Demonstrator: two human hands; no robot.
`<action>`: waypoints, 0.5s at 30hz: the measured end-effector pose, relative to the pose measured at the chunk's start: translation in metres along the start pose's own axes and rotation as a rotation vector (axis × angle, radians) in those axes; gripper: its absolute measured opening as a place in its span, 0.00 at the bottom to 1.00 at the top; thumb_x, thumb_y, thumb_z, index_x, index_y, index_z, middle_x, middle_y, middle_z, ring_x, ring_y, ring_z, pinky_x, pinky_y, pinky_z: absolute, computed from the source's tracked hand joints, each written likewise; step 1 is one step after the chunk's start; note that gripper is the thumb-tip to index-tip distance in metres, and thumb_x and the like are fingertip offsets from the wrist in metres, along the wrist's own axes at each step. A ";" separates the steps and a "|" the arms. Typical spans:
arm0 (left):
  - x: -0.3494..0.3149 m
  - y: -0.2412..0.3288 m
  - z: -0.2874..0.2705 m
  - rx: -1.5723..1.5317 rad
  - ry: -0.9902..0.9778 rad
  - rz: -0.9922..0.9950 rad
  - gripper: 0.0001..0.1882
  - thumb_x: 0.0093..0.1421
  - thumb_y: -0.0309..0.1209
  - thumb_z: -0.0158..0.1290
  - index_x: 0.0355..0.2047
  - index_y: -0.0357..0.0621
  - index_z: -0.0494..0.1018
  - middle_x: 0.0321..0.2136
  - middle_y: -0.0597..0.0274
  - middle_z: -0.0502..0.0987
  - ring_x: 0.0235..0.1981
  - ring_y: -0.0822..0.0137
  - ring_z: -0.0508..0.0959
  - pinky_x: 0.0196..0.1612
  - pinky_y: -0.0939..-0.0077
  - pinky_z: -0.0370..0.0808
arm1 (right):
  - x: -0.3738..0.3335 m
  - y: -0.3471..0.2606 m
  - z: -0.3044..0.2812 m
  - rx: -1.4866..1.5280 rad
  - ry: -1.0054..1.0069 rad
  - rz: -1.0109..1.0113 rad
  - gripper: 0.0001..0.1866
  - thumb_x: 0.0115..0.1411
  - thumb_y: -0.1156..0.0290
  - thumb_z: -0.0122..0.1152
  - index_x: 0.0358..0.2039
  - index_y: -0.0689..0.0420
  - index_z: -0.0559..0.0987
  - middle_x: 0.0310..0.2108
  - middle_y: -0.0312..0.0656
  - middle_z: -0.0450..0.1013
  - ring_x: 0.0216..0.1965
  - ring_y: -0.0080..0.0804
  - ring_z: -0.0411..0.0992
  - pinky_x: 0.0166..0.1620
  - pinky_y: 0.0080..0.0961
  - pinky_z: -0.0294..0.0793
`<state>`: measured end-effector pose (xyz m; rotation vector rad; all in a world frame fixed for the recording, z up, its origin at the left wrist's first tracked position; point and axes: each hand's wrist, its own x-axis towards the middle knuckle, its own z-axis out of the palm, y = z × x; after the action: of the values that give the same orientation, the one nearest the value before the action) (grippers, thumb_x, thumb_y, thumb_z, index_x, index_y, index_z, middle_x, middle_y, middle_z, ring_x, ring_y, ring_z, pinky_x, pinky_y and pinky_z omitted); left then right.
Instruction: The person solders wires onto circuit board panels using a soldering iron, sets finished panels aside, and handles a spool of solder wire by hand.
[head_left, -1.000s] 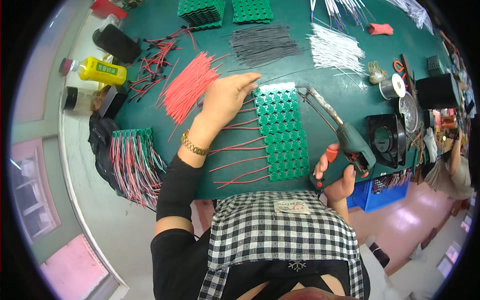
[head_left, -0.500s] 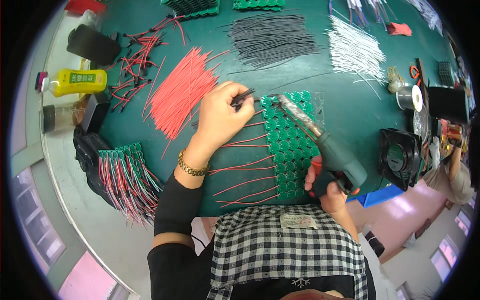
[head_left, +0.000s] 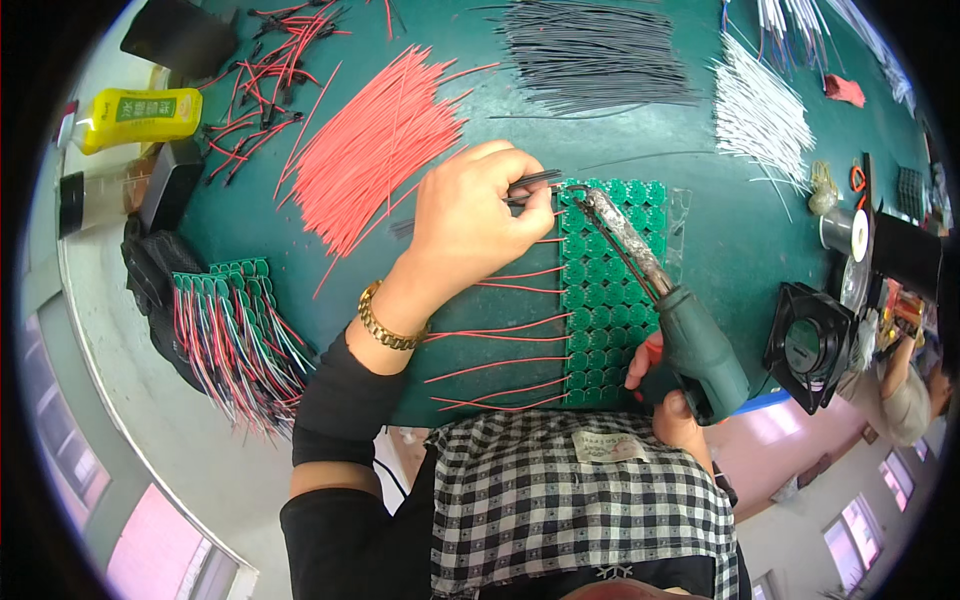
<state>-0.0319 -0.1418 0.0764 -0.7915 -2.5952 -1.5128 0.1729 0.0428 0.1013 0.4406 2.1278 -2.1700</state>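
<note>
My left hand, with a gold watch at the wrist, pinches a small bundle of black wires beside the top left corner of a green circuit board panel. The panel is made of many small round boards. Several red wires stick out from its left edge. My right hand grips a green soldering gun, whose tip is at the panel's top left corner, close to the black wire ends. Whether tip and wire touch is too small to tell.
A red wire pile, a black wire pile and a white wire pile lie beyond. At right are a solder spool and a black fan. Wired boards and a yellow bottle sit left. Another person is far right.
The whole view has shifted a little. The black bundle in my left fingers has turned flatter, toward the panel. The soldering gun's tip stays near the panel's top left corner.
</note>
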 end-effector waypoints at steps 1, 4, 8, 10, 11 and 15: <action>0.000 -0.001 0.000 0.000 0.003 -0.002 0.03 0.45 0.24 0.57 0.23 0.39 0.75 0.19 0.66 0.71 0.16 0.77 0.68 0.20 0.82 0.64 | 0.001 0.000 0.001 0.005 0.009 0.005 0.29 0.52 0.47 0.57 0.44 0.60 0.71 0.27 0.35 0.69 0.25 0.20 0.65 0.28 0.20 0.65; 0.001 -0.004 0.002 -0.016 0.020 0.012 0.04 0.45 0.24 0.57 0.23 0.39 0.75 0.19 0.66 0.71 0.16 0.77 0.68 0.20 0.82 0.64 | 0.000 0.005 -0.002 0.000 -0.006 0.012 0.29 0.51 0.48 0.58 0.43 0.60 0.71 0.28 0.35 0.69 0.26 0.20 0.66 0.28 0.20 0.65; 0.002 -0.001 0.002 0.003 0.028 0.003 0.04 0.45 0.26 0.57 0.22 0.40 0.75 0.19 0.65 0.73 0.18 0.71 0.72 0.21 0.77 0.68 | 0.001 -0.001 0.004 0.002 0.026 0.033 0.28 0.52 0.47 0.58 0.42 0.59 0.72 0.28 0.35 0.69 0.27 0.21 0.67 0.29 0.20 0.65; 0.002 -0.001 0.000 0.029 0.028 -0.009 0.04 0.45 0.28 0.57 0.22 0.42 0.76 0.19 0.64 0.75 0.20 0.66 0.76 0.22 0.73 0.71 | 0.002 -0.002 0.008 0.018 0.064 0.033 0.27 0.53 0.46 0.59 0.40 0.59 0.73 0.28 0.34 0.69 0.27 0.21 0.67 0.30 0.20 0.66; 0.001 -0.003 0.002 0.014 0.026 0.001 0.04 0.45 0.26 0.57 0.22 0.40 0.76 0.19 0.64 0.73 0.18 0.70 0.73 0.21 0.77 0.68 | 0.002 0.000 0.006 0.021 0.061 0.028 0.27 0.53 0.46 0.59 0.40 0.59 0.73 0.28 0.34 0.69 0.27 0.21 0.67 0.30 0.20 0.66; 0.001 -0.004 0.003 0.003 0.026 0.014 0.04 0.45 0.25 0.57 0.23 0.38 0.76 0.19 0.65 0.72 0.17 0.75 0.70 0.21 0.81 0.66 | 0.000 -0.002 0.003 -0.068 -0.004 0.009 0.28 0.53 0.45 0.59 0.40 0.59 0.73 0.29 0.35 0.69 0.29 0.22 0.68 0.31 0.21 0.67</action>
<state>-0.0340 -0.1398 0.0720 -0.7828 -2.5672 -1.5053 0.1716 0.0402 0.1031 0.4397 2.1861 -2.0843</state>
